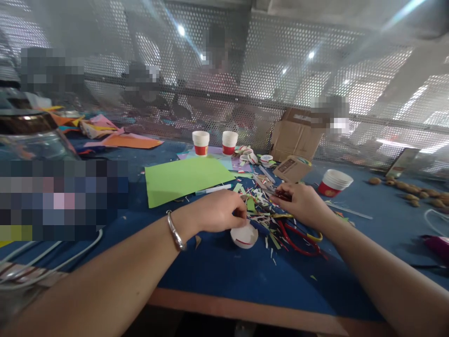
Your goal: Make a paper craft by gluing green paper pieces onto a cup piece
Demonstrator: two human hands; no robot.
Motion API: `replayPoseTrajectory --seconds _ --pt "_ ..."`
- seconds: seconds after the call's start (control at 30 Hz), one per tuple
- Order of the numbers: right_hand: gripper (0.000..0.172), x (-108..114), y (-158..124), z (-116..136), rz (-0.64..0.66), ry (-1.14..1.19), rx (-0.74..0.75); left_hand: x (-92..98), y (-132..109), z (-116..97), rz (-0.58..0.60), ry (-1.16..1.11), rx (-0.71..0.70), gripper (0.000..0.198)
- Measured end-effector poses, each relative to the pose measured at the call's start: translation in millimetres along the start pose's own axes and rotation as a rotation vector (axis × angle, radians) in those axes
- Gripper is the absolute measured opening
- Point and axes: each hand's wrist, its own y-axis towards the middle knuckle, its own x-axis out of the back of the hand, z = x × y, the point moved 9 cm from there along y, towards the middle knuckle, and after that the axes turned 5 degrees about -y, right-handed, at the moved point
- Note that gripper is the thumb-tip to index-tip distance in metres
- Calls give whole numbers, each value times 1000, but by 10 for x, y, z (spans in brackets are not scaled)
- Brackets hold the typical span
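My left hand [219, 210], a silver bangle on its wrist, is curled with fingertips pinching at the rim of a small white paper cup [244, 235] that lies on the blue table [224, 271]. My right hand [301, 202] is closed over the heap of paper scraps [261, 215], its fingers gripping something small and reddish that I cannot make out. Red and yellow handled scissors [298, 238] lie just under my right wrist.
A green paper sheet [184, 180] and a pen [213, 189] lie behind my left hand. Two paper cups [214, 142], a cup stack [333, 182], cardboard boxes [294, 140] and coloured paper [115, 135] sit further back. A mesh screen stands beyond, with people behind it.
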Motion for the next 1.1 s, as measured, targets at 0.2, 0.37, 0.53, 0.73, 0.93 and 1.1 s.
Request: replayPoseTrajectory --seconds 0.2,0.37,0.53,0.73,0.93,1.1 --pt "35 -50 -27 112 56 171 27 110 -3 14 -106 -38 -12 16" --pt "45 -114 -91 272 111 411 16 316 -3 -5 -368 -78 -9 20" --pt "41 -278 -161 331 213 713 -110 338 16 -7 -503 -150 -27 13" --pt "38 -398 -164 282 232 810 -172 259 95 93 -468 -196 -29 8" --pt "33 -285 -133 237 192 782 -187 312 94 168 -504 -249 31 13" --pt "27 -195 -104 199 162 699 -158 154 155 119 -427 -314 40 14"
